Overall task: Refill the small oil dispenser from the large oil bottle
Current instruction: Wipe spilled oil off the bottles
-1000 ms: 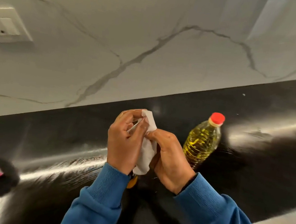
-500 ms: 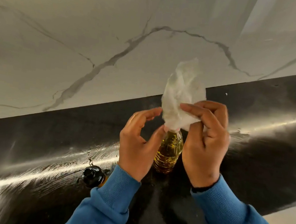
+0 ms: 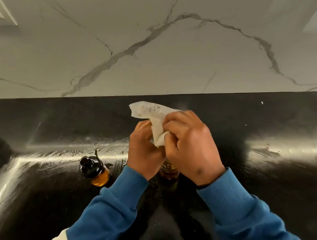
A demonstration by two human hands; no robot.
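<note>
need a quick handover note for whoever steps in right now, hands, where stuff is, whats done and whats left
Right hand grips a crumpled white tissue at the top of the large oil bottle.
Left hand is curled around the bottle's upper part; the cap is hidden.
Small oil dispenser stands on the black counter, left of the hands, black cap on, amber oil inside.
Done: pouring appears finished.
Left: finish wiping the bottle and put down the tissue.

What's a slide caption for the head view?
Both hands, left and right, wipe the large oil bottle with a tissue.
</note>
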